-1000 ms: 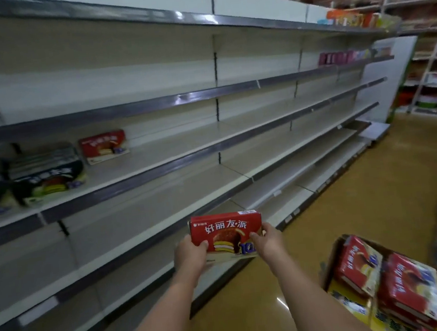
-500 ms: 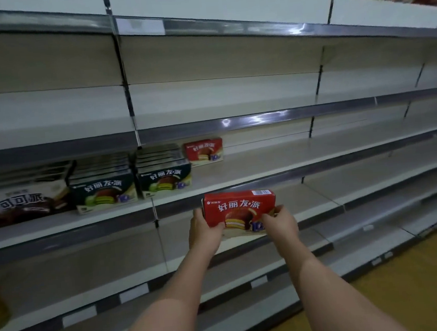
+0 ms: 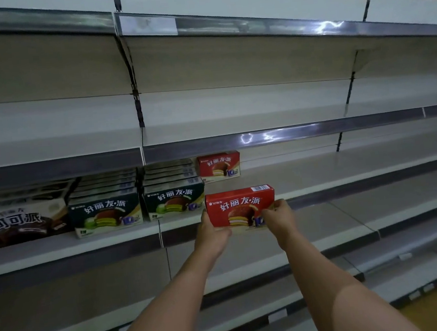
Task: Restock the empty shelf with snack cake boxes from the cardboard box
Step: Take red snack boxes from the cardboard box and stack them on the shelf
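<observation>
While my left hand (image 3: 211, 232) and right hand (image 3: 279, 219) grip the red snack cake box (image 3: 241, 208) by its ends, it sits mid-frame, at the shelf (image 3: 348, 178) edge.

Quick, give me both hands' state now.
Left hand: holding the red snack box by its left end.
Right hand: holding the same box's right end.

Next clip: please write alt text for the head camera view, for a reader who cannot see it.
Both hands, left and right, hold a red rectangular snack cake box at the front edge of a pale metal store shelf. An identical red box stands farther back, with dark green snack cake boxes in rows to its left.
</observation>
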